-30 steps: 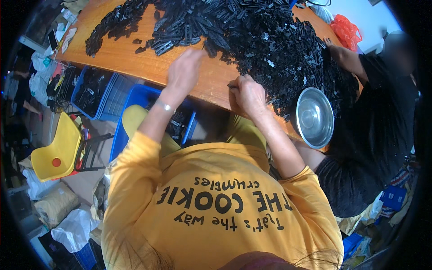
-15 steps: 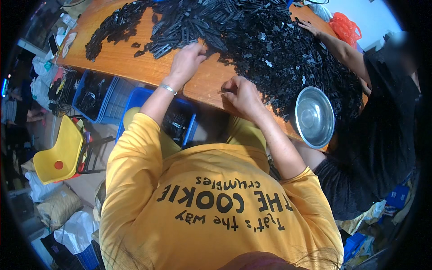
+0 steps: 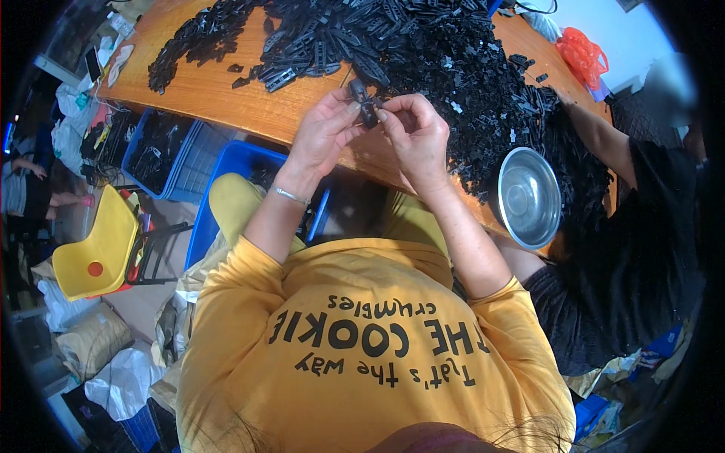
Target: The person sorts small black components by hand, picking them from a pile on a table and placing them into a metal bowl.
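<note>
In front of me, above the table's near edge, my left hand (image 3: 321, 134) grips a long black plastic part (image 3: 365, 100) between thumb and fingers. My right hand (image 3: 420, 142) is closed in a pinch against the part's right side. A small dark piece seems to be at its fingertips, though its shape is too small to tell. Just beyond my hands lies a heap of long slotted black plastic parts (image 3: 313, 47). To the right of it spreads a big pile of small black pieces (image 3: 434, 89).
A steel bowl (image 3: 530, 198) stands at the table's right near edge. Beside it a person in black (image 3: 634, 234) reaches toward the pile. The wooden table (image 3: 162, 64) holds another dark pile (image 3: 204, 38). Below are blue crates (image 3: 202, 198) and, at left, a yellow chair (image 3: 87, 253).
My left hand has come back from the heap with a long black part. My right hand has risen to meet it. The other person's arm has drawn back toward the near right.
</note>
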Demonstrator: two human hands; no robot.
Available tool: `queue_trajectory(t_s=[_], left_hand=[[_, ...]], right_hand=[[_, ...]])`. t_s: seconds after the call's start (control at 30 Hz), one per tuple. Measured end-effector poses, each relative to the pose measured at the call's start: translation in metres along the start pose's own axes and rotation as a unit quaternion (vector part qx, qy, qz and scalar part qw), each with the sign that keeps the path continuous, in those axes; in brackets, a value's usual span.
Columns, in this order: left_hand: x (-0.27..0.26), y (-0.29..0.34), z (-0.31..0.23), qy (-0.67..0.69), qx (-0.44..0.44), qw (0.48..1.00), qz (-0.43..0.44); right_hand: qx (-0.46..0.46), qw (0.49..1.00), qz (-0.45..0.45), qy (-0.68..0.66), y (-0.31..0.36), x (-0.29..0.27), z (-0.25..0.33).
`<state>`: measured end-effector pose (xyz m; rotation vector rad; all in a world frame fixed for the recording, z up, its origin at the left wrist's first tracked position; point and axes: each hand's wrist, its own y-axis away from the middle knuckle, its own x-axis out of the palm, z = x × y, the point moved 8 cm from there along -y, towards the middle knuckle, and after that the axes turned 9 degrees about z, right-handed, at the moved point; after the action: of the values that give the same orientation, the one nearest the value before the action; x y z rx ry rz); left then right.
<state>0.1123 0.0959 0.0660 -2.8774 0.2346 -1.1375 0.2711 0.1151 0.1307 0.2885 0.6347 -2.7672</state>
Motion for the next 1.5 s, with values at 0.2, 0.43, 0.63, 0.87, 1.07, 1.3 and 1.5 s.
queue_trajectory(t_s=[0.2,0.43,0.63,0.87,1.07,1.3,1.5], left_hand=[[0.008,0.006,0.0,-0.052,0.005,0.999,-0.002],[0.017,0.007,-0.001,-0.071,0.017,0.997,-0.009],[0.022,0.012,-0.004,-0.123,0.037,0.992,-0.011],[0.031,0.024,-0.009,-0.277,0.051,0.959,0.011],[-0.001,0.052,-0.001,-0.268,0.02,0.963,-0.005],[-0.074,0.107,-0.054,-0.683,-0.098,0.714,-0.122],[-0.07,0.097,-0.107,-0.804,-0.03,0.573,-0.159]], right_hand=[[-0.094,0.994,-0.017,0.049,0.001,-0.002,0.029],[-0.141,0.983,-0.011,0.117,0.006,0.0,0.026],[-0.086,0.99,0.027,0.112,0.009,0.005,0.015],[0.062,0.988,0.089,0.107,0.017,0.017,-0.026],[0.148,0.976,0.152,0.047,0.035,0.051,-0.053],[0.105,0.954,0.259,0.105,0.026,0.054,-0.067],[0.016,0.9,0.142,0.411,-0.032,0.007,-0.072]])
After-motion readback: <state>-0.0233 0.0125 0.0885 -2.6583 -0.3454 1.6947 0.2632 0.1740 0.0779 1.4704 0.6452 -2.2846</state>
